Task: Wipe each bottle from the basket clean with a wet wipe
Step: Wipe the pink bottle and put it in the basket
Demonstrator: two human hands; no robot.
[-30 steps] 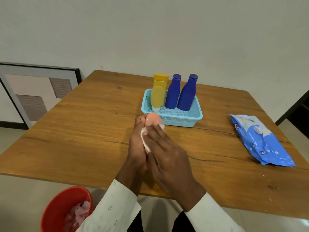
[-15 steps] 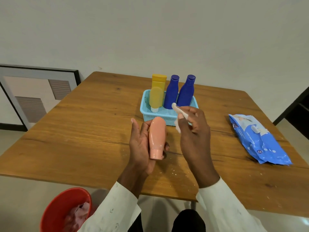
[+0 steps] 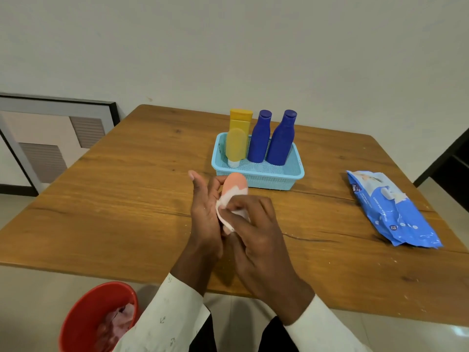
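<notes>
My left hand (image 3: 204,214) holds a pink bottle (image 3: 235,182) above the table, just in front of the basket. My right hand (image 3: 256,232) presses a white wet wipe (image 3: 224,203) around the bottle's lower half, hiding most of it. The light blue basket (image 3: 258,174) holds a yellow tube (image 3: 236,144), a taller yellow bottle (image 3: 241,118) behind it and two dark blue bottles (image 3: 260,137) (image 3: 281,139).
A blue pack of wet wipes (image 3: 390,209) lies on the right of the wooden table (image 3: 127,189). A red bin (image 3: 97,318) with used wipes stands on the floor at lower left. A framed picture (image 3: 50,138) leans against the wall.
Half a second ago my right hand held the wipe away from the bottle. It has come back down and wraps the wipe around the pink bottle again.
</notes>
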